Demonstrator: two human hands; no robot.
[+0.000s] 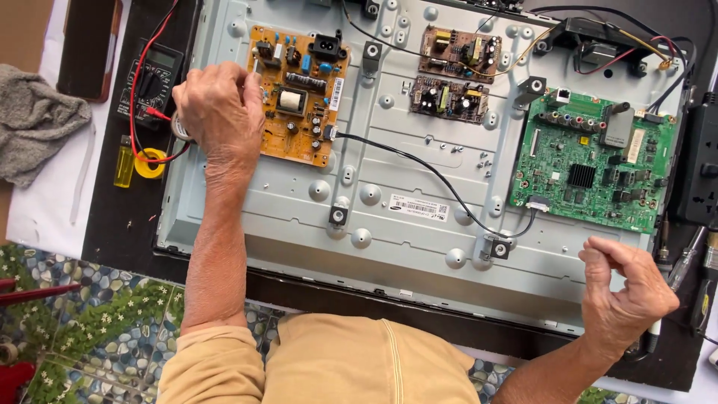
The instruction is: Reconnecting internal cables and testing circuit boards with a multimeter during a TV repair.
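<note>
Left hand (pixel 218 112) is resting, fingers curled, against the left edge of the orange circuit board (pixel 297 93) mounted on the grey metal chassis (pixel 389 224); whether it is pinching anything cannot be told. Right hand (pixel 624 288) is hovering loosely curled and empty, below the green circuit board (pixel 591 161).

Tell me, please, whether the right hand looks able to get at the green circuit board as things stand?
Probably yes. The right hand hovers, loosely curled and empty, just below the green circuit board, with only bare metal panel between them and nothing covering the board's face.
</note>
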